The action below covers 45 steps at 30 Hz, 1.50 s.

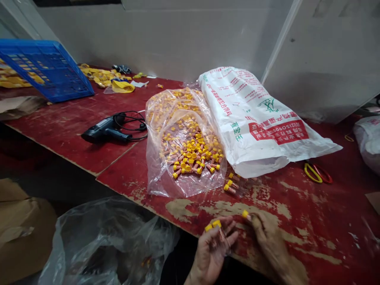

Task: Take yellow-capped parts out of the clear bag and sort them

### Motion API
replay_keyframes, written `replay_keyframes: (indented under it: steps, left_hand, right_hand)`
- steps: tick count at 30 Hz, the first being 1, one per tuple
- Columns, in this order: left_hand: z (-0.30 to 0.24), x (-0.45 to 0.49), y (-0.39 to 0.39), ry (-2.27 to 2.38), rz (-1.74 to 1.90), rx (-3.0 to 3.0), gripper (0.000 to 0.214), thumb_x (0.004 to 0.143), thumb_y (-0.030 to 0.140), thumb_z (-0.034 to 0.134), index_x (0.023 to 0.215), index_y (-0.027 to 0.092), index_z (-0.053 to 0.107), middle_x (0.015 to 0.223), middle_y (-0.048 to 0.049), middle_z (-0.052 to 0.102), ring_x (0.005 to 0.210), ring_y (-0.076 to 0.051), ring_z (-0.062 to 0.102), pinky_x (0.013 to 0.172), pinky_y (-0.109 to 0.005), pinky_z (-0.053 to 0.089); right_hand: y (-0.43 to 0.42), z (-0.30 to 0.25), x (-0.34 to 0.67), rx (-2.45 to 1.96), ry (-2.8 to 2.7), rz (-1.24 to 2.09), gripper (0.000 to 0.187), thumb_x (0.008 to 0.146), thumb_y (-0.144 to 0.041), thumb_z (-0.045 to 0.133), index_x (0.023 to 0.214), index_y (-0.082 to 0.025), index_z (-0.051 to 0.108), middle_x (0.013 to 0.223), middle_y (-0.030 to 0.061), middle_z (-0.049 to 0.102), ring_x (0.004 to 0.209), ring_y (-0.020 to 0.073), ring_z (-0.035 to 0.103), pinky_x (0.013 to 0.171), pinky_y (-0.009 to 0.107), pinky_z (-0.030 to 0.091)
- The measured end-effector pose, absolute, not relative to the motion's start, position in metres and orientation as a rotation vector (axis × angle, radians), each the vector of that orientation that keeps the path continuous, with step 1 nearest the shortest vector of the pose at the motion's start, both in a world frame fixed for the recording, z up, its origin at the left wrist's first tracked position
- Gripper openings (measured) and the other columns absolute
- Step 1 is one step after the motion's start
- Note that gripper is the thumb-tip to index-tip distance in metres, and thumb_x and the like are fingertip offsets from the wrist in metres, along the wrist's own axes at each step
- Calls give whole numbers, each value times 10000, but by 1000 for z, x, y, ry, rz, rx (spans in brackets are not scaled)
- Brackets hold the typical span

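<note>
Yellow-capped pieces (pixel 212 226) stand caps-up in left hand (pixel 212 249).

Two hands in view: the left hand (pixel 213 249) holds two yellow-capped pieces (pixel 212 226); the right hand (pixel 271 241) holds one yellow-capped piece (pixel 245 214); three more capped pieces (pixel 230 184) lie loose just beside the clear bag (pixel 184 146), whose contents are too many to count; one white printed sack (pixel 255 118) beside that bag; one black heat gun (pixel 108 130), one blue crate (pixel 44 69); two rubber bands (pixel 317 173), one yellow, one red.
</note>
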<state>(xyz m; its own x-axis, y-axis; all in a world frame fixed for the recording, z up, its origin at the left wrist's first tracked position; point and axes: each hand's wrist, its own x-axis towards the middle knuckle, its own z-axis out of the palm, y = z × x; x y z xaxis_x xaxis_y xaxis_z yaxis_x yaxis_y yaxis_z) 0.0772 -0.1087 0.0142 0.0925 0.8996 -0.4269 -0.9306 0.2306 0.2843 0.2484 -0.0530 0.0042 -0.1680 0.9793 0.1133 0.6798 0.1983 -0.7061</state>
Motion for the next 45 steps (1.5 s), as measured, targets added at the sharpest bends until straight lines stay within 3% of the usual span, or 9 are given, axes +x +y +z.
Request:
replay_keyframes:
  steps: [3,7,14,17,22,30,37,42,45]
  left_hand:
    - [15,72,-107,505,1394,-147,220,763,128,591,945,145,712,1079,-128,687,1040,-242,619,922,-364,479]
    - [13,63,-106,501,1414,-151,217,815,107,531,911,150,721,999,-106,716,929,-214,664,869,-347,514]
    - [17,59,-113,624,1405,-119,209,818,135,530,892,103,723,956,-127,719,875,-253,675,830,-403,537]
    - [18,60,-113,645,1406,-134,184,787,144,566,873,83,716,929,-134,718,921,-275,662,867,-412,521]
    - [17,58,-113,620,1399,-51,274,734,177,626,998,117,666,1013,-134,691,873,-275,665,771,-409,540]
    - [18,61,-109,671,1336,-18,332,744,178,642,1072,140,617,999,-124,680,903,-268,660,810,-408,530]
    - [20,64,-101,726,1314,-33,348,757,194,646,1098,144,604,1036,-128,678,931,-268,658,826,-410,535]
    - [19,70,-101,712,1377,-50,356,753,258,697,1077,145,601,1033,-136,677,970,-289,645,815,-420,536]
    - [18,75,-104,646,1422,-36,399,723,321,743,1064,161,613,1070,-124,671,1011,-283,629,816,-399,537]
  right_hand:
    - [-75,14,204,-1303,-1878,719,306,948,-416,380,1008,-214,601,940,49,661,827,170,629,727,262,506]
    - [-56,24,186,-1074,-2080,324,257,959,-312,385,981,-186,609,969,82,597,896,203,555,791,328,451]
    - [11,11,185,-1452,-2323,-259,142,875,-219,522,965,-165,618,1001,109,578,866,248,481,746,362,349]
    - [5,8,188,-1376,-2361,-136,147,888,-222,492,972,-150,588,1063,127,578,898,234,503,760,338,351]
    - [-9,37,240,-1525,-2571,316,239,930,-314,408,792,-185,554,710,18,606,634,149,558,577,254,309]
    - [5,47,264,-2017,-2934,134,347,920,-222,374,745,-142,664,752,155,689,683,257,661,504,285,238]
    - [8,39,263,-2000,-2871,101,279,905,-193,405,860,-136,674,780,141,698,695,248,660,525,277,305]
    - [-13,30,263,-1822,-2391,375,354,942,-317,319,814,-177,618,705,64,660,639,191,610,567,269,380]
    - [-48,29,225,-1537,-1995,689,322,962,-358,307,944,-201,587,824,43,656,721,165,610,635,259,455]
